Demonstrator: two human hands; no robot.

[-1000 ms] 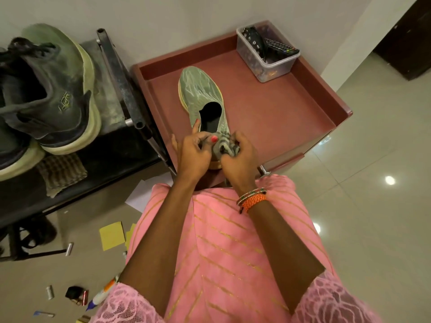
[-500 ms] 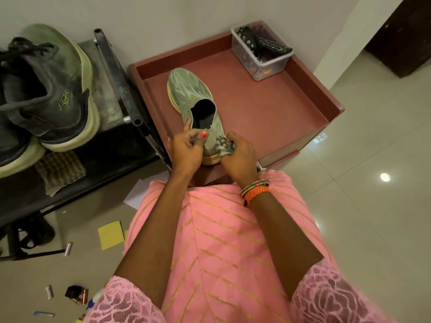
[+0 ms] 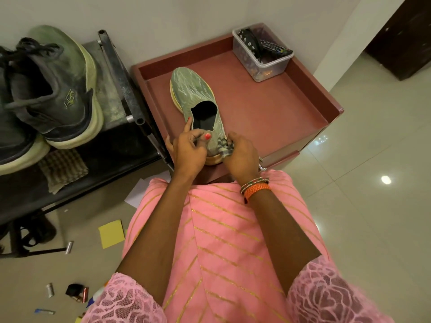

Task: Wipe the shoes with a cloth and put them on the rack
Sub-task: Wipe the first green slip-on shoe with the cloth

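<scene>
A grey-green slip-on shoe (image 3: 196, 94) lies on the reddish-brown cabinet top (image 3: 268, 113), toe pointing away from me. My left hand (image 3: 189, 150) grips its heel, thumb on the collar and index finger along the opening's edge. My right hand (image 3: 240, 157) holds a bunched grey cloth (image 3: 225, 148) pressed against the back of the heel. At the left, the dark metal shoe rack (image 3: 116, 73) carries a dark sneaker with a pale sole (image 3: 58, 89) and part of a second one.
A clear plastic box (image 3: 263, 57) with remotes stands in the cabinet's far right corner. A checked cloth (image 3: 61, 169) lies on the rack's lower shelf. Yellow and white papers (image 3: 112, 233) and small items litter the tiled floor under the rack.
My right hand has slid the cloth down from the heel collar to the lower back of the heel. My left hand keeps its hold on the shoe.
</scene>
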